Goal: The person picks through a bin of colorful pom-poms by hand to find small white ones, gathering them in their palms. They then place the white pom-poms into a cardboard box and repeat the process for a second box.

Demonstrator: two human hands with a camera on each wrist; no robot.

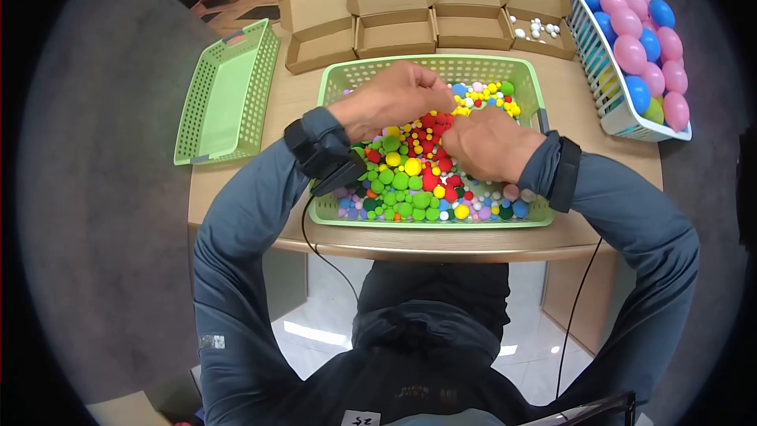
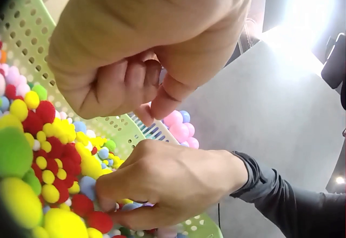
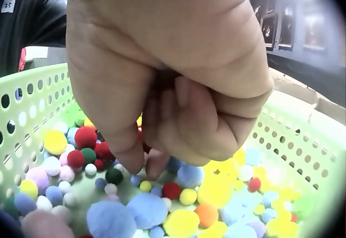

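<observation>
A pale green perforated basket (image 1: 430, 62) on the table is filled with fuzzy pompoms of several colours. Green pompoms (image 1: 400, 181) gather at its near left, red pompoms (image 1: 431, 181) in the middle, and yellow pompoms (image 3: 215, 190) at the far right. Over the far middle hangs my left hand (image 1: 398, 99), fingers curled inward, thumb and forefinger tips close together; no object shows between them. My right hand (image 1: 493, 142) reaches down to its right, fingers curled and tips low among the pompoms. I cannot tell whether its hidden palm holds anything.
Several open cardboard boxes (image 1: 394, 34) line the back; the rightmost has white pompoms (image 1: 538, 29) in it. A white basket (image 1: 587, 55) of pink and blue balloons stands at the right. Another green basket (image 1: 217, 114) sits at the left. Cables hang from the wrists.
</observation>
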